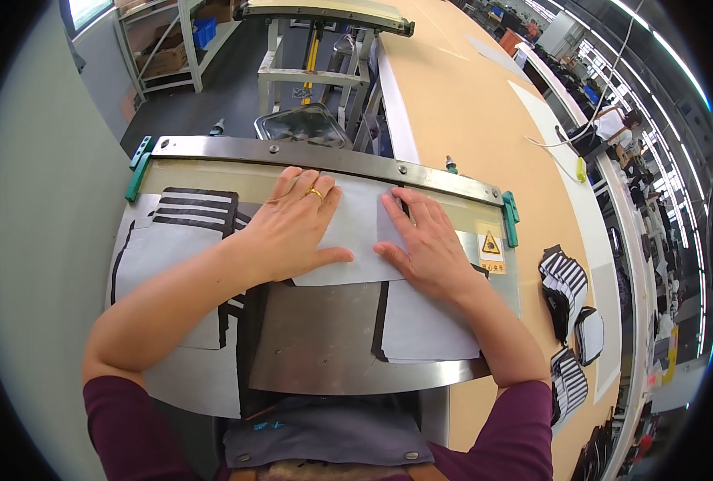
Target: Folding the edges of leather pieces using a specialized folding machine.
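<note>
My left hand lies on a pale grey sheet below a metal bar with green end pieces, fingers out and thumb extended, a ring on one finger. My right hand rests on the same sheet's right part, fingers apart and flat. The sheet spans the upper middle of a steel plate. To the left are layered grey sheets and black pieces with white stripes, partly under my left arm. A dark-edged grey stack sits at the lower right, beside my right forearm.
A long tan table runs along the right, holding striped stacks and a white cable. A second press stands ahead, a shelf with boxes at upper left, a pale wall at left. A person is at far right.
</note>
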`<control>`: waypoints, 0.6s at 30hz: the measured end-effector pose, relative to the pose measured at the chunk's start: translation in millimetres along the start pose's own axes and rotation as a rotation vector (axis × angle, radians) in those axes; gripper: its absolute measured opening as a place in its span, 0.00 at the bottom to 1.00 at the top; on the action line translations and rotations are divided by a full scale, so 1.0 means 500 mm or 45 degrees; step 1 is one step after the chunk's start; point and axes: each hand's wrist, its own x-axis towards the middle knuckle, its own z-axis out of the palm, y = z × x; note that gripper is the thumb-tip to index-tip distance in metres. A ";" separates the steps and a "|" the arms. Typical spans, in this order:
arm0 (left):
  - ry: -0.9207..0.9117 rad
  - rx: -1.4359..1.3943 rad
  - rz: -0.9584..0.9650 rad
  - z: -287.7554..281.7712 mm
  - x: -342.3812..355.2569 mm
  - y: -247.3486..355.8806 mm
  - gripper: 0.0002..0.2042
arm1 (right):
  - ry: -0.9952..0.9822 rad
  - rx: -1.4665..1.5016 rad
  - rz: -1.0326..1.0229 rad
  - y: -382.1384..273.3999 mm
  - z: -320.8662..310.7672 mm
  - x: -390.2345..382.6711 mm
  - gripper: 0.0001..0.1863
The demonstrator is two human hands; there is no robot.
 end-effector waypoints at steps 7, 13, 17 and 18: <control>0.104 -0.004 -0.329 -0.017 -0.006 -0.006 0.28 | 0.003 -0.030 -0.041 -0.006 0.003 0.002 0.36; 0.099 -0.351 -0.286 -0.017 0.004 -0.033 0.11 | 0.246 0.370 0.004 -0.013 -0.018 0.009 0.34; 0.250 -1.094 -0.201 -0.068 0.039 0.007 0.09 | 0.411 0.637 0.098 0.006 -0.063 0.043 0.22; 0.235 -1.101 -0.202 -0.093 0.034 0.025 0.09 | 0.317 0.847 0.174 0.011 -0.091 0.047 0.17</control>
